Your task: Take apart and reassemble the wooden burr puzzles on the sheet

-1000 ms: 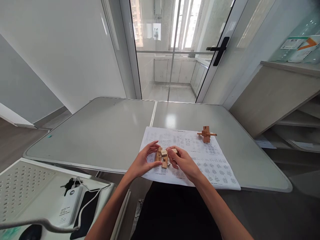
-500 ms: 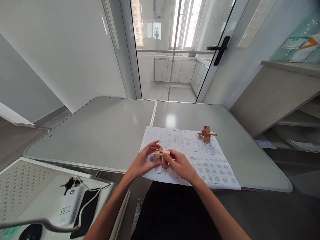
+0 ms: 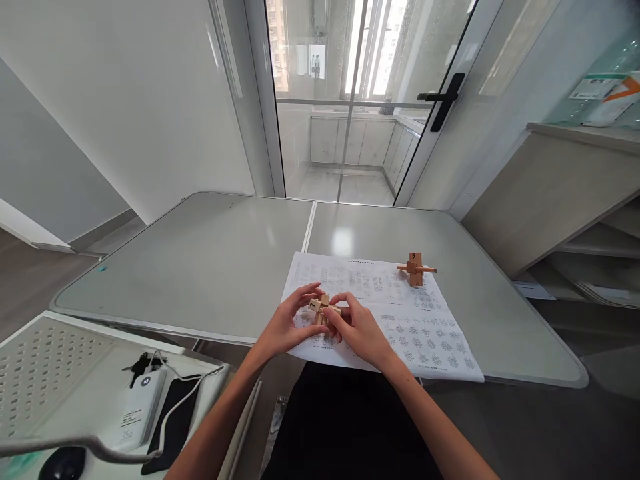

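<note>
A small light-wood interlocking puzzle (image 3: 320,307), with a dark numeral on one block end, is between my hands just above the printed sheet. My left hand (image 3: 296,320) grips its left side, with the thumb along the bottom and the fingers behind. From the right, my right hand (image 3: 356,328) pinches the puzzle between thumb and fingers. My fingers cover part of the wooden pieces. The white instruction sheet (image 3: 380,293), printed with rows of diagrams, lies flat under both hands. A darker wooden puzzle (image 3: 415,269) of crossed pieces stands at the sheet's upper right.
The grey table (image 3: 240,260) reaches to a glass door (image 3: 350,127). At lower left a white perforated stand (image 3: 45,373) bears a power bank (image 3: 143,408), a cable, keys (image 3: 141,367) and a black phone-like slab (image 3: 175,413). A wooden shelf (image 3: 555,193) holds plastic bottles at right.
The puzzle in my hands has turned slightly, so its numbered block end now tilts. My right-hand fingers have shifted up and around it. The camera view has moved slightly.
</note>
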`<state>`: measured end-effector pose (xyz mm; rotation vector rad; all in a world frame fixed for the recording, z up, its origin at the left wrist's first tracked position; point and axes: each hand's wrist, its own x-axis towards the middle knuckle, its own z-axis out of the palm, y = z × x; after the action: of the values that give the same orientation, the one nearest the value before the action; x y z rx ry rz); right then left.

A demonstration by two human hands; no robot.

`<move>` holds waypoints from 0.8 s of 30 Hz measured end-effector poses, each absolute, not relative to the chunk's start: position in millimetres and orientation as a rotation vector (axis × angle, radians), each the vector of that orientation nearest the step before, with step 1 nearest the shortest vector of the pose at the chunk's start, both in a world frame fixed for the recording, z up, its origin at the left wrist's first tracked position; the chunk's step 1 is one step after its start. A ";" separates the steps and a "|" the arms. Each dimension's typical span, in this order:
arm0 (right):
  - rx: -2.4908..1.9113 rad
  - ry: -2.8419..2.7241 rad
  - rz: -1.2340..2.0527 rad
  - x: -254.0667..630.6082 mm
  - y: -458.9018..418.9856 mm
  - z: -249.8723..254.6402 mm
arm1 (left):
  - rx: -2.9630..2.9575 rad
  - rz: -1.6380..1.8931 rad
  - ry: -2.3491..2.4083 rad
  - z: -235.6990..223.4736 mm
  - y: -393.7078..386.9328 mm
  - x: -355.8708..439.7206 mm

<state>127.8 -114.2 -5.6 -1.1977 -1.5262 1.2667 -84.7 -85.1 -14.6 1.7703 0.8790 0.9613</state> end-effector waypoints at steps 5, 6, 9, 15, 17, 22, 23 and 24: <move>-1.170 -1.461 1.322 125.5 -111.2 -8.4 | 1.760 0.959 0.861 -12.4 -86.0 -83.9; -1.157 -1.424 1.358 125.0 -110.4 -8.5 | 1.757 0.959 0.857 -11.7 -86.3 -83.8; -1.139 -1.308 1.478 124.4 -108.4 -6.5 | 1.747 0.965 0.833 -10.4 -86.8 -84.2; -1.146 -1.221 1.613 127.5 -106.1 5.6 | 1.738 0.958 0.786 -9.1 -86.7 -84.4; -1.131 -1.209 1.655 128.5 -106.0 8.1 | 1.735 0.954 0.794 -7.9 -87.0 -83.7; -1.042 -1.187 1.759 129.5 -107.0 10.8 | 1.711 0.980 0.802 -5.2 -88.0 -82.8; -1.023 -1.173 1.776 129.6 -107.2 11.1 | 1.701 0.984 0.799 -5.1 -88.1 -82.9; -1.006 -1.159 1.789 129.6 -107.5 11.3 | 1.693 0.985 0.796 -5.3 -88.0 -83.1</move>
<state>129.6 -107.5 11.3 -1.0058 -1.1588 1.7891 -83.1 -88.0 -5.3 1.6925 0.7961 0.9851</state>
